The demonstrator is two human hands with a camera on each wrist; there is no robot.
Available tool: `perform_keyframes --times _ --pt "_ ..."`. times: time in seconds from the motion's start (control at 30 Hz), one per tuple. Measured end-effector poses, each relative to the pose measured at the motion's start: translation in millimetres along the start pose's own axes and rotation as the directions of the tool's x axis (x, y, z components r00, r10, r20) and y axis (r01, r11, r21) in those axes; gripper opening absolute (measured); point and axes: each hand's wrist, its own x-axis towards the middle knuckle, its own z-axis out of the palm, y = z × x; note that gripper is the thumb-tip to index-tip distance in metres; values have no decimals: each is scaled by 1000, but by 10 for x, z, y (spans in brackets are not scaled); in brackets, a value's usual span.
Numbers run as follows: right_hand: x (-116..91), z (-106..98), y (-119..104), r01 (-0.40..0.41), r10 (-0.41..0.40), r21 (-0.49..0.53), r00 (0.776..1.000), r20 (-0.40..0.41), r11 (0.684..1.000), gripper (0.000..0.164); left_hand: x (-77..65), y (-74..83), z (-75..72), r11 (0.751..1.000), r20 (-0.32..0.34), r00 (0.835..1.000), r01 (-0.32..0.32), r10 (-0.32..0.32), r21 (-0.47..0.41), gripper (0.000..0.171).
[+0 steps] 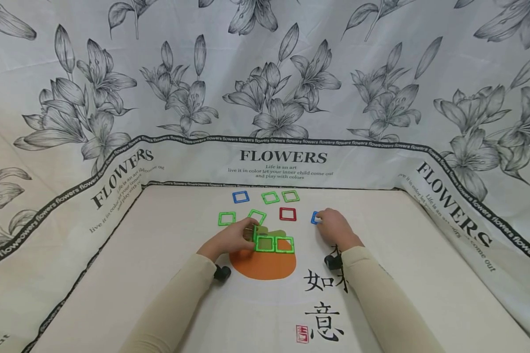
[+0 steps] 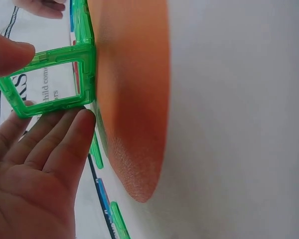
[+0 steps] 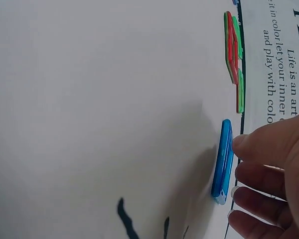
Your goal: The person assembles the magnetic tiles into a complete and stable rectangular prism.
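Note:
My left hand (image 1: pixel 234 238) pinches an upright green square magnetic tile (image 2: pixel 87 74) between thumb and fingers. That tile stands at the left end of two green square tiles (image 1: pixel 275 244) that lie side by side over the printed orange fruit (image 1: pixel 265 267). My right hand (image 1: pixel 335 228) is at a blue square tile (image 1: pixel 314 217) lying right of the others. In the right wrist view, the thumb tip meets the edge of this blue tile (image 3: pixel 222 162), and the loosely bent fingers are close beside it. Whether those fingers touch it is unclear.
Behind the hands lie a red square tile (image 1: pixel 288 214), another blue tile (image 1: pixel 240 197) and several loose green tiles (image 1: pixel 271 197). Black printed characters (image 1: pixel 322 321) mark the tabletop cloth near the right forearm. A flower-patterned curtain (image 1: pixel 282 162) rises along the back and sides.

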Motion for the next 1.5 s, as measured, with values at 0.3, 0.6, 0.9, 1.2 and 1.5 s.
perform_keyframes --times 0.3,0.6,0.9,1.2,1.5 --pt "45 -3 47 -22 21 1 999 45 1000 39 2 -18 7 998 15 1000 -7 8 -62 59" --pt "27 -20 35 -60 58 21 996 68 998 34 -2 8 0 999 10 1000 -8 8 -42 58" --pt "13 -22 39 -27 26 4 998 51 1000 29 -30 43 0 1000 1 1000 -6 6 -19 59" --pt "24 -2 35 -34 33 12 998 59 999 27 -46 55 -1 1000 -2 1000 -9 9 -17 59" --pt "-10 -6 19 -13 13 15 999 47 1000 24 -38 51 -3 1000 -5 1000 -2 2 7 59"
